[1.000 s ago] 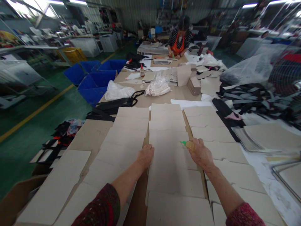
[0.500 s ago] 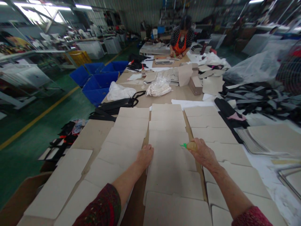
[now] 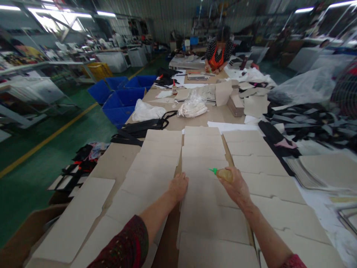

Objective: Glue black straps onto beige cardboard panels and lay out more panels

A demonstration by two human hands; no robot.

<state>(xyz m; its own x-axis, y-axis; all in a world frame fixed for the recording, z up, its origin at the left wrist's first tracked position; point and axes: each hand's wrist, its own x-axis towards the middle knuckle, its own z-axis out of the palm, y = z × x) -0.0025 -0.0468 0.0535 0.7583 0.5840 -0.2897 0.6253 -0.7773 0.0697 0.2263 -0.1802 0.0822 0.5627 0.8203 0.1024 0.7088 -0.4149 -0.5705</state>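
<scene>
My right hand [image 3: 236,188] is wrapped round a small squeeze bottle [image 3: 225,175] of yellowish liquid. The bottle lies nearly level, its green nozzle [image 3: 213,170] pointing left above a grey-beige cardboard sheet [image 3: 202,186] in the middle row. At that row's left edge rests my left hand [image 3: 178,187], its fingers curled and closed; their tips are hidden, so whether they grip the sheet's edge does not show. Overlapping sheets form a left row [image 3: 142,180] and a right row [image 3: 275,186] too.
A single sheet [image 3: 75,219] lies at the near left. Black straps [image 3: 136,130], a plastic bag [image 3: 193,108] and cardboard stacks [image 3: 236,104] stand beyond the rows. Blue bins [image 3: 119,106] flank the table's left side. Across the far end, a co-worker in an orange apron [image 3: 218,61] works.
The bottle in my right hand has moved left across the middle sheet. My left hand keeps its place at the row's edge. The whole view has shifted slightly.
</scene>
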